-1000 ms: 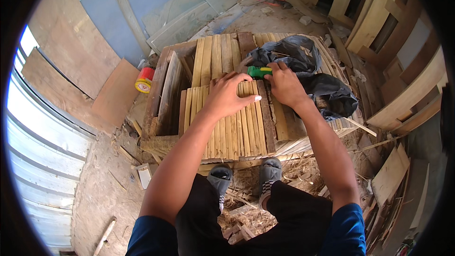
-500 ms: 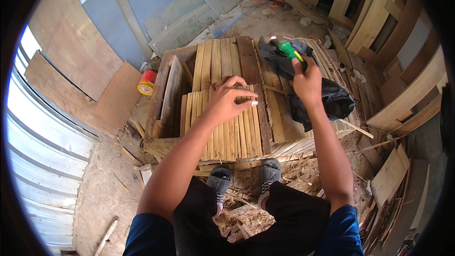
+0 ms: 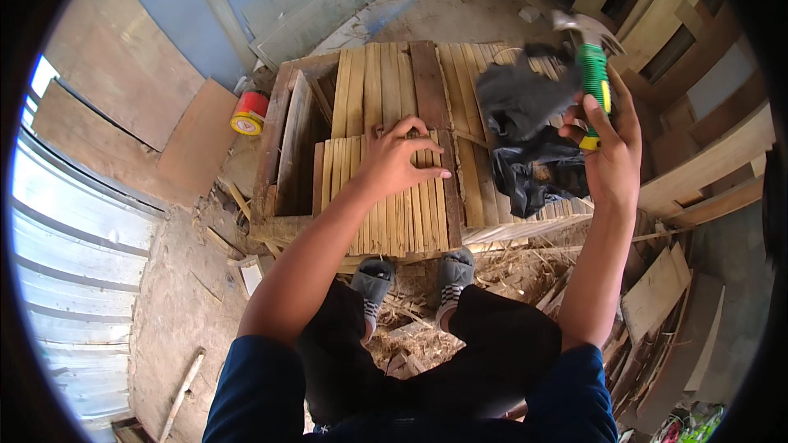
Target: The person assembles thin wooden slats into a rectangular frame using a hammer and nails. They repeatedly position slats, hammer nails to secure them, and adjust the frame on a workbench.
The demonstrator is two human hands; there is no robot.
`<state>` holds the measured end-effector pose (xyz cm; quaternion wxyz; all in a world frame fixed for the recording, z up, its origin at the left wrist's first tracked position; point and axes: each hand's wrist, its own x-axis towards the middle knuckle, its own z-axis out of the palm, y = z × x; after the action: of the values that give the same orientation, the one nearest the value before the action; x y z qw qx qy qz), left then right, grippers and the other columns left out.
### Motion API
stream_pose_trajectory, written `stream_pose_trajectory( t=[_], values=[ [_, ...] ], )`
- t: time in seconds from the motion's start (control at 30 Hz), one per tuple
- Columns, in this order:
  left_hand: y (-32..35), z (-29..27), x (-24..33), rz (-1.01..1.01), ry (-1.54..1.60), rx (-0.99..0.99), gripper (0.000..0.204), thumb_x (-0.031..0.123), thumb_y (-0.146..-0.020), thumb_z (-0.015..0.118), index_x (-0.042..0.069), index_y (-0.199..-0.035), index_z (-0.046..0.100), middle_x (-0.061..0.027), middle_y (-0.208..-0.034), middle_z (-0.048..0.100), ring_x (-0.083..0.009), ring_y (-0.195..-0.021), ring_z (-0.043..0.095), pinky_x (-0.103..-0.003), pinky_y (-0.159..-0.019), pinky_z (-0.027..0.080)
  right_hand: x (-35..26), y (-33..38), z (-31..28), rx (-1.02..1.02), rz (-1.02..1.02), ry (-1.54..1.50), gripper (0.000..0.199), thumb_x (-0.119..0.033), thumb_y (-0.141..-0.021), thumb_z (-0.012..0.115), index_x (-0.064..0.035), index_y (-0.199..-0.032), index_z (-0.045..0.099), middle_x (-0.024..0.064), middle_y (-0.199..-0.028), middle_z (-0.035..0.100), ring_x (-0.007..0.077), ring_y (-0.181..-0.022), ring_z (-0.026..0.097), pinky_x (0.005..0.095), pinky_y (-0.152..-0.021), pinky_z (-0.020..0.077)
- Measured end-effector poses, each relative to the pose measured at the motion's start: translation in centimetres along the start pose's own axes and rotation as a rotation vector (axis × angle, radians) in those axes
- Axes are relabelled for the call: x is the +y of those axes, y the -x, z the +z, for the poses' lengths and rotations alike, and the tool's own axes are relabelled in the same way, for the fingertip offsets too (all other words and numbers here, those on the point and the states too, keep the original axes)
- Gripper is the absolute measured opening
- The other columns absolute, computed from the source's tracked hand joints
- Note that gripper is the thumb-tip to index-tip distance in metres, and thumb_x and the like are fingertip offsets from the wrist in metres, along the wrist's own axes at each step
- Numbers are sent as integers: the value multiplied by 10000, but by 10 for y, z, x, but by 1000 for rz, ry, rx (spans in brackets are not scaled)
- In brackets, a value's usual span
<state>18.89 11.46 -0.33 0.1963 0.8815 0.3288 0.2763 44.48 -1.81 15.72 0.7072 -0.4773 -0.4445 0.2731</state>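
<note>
Hammer (image 3: pixel 593 74) — green rubbery grip — in right hand (image 3: pixel 611 152), left hand (image 3: pixel 396 160) on slats (image 3: pixel 386 213).

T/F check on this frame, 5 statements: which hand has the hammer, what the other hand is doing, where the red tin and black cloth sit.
1. The right hand holds a hammer with a green and yellow grip. True.
2. The hammer head rests on the slats. False: it is raised in the air, above the black cloth.
3. The left hand presses its fingertips on the bamboo slat panel. True.
4. The red tin stands on top of the slats. False: it sits on the ground, left of the wooden frame.
5. The black cloth lies on the left side of the frame. False: it lies on the right side.
</note>
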Motion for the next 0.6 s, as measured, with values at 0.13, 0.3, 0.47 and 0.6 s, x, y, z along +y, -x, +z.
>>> stream_pose_trajectory(
  t=[0.13,0.3,0.47,0.6],
  values=[
    [2,1,2,-7,-50,-14,446,567,-785,879,248,-1093,824,17,-1270,617,-217,-1188,678,-633,-1162,349,-8,4,12,-93,78,53,761,-52,-1003,663,5,-1661,283,126,-1049,657,126,-735,596,282,-608,488],
    [9,4,7,24,-225,49,459,587,-840,826,238,-1137,816,8,-1329,618,-229,-1182,697,-539,-1133,455,-41,5,30,0,-71,-63,523,-92,-1038,637,60,-1514,483,103,-1051,651,110,-709,560,274,-599,446],
    [13,5,9,-51,-113,-25,487,623,-894,754,249,-1199,817,-10,-1419,610,-262,-1136,725,-449,-1019,569,-67,28,36,83,-164,-204,351,-38,-982,606,31,-1320,538,150,-1030,638,170,-647,594,280,-530,475],
    [13,2,11,-30,-176,-46,509,630,-917,720,235,-1223,816,-20,-1443,602,-279,-1128,731,-451,-1030,572,-52,69,41,-58,-144,-155,489,4,-940,583,6,-1417,474,185,-1010,632,166,-533,558,289,-431,479]
  ],
)
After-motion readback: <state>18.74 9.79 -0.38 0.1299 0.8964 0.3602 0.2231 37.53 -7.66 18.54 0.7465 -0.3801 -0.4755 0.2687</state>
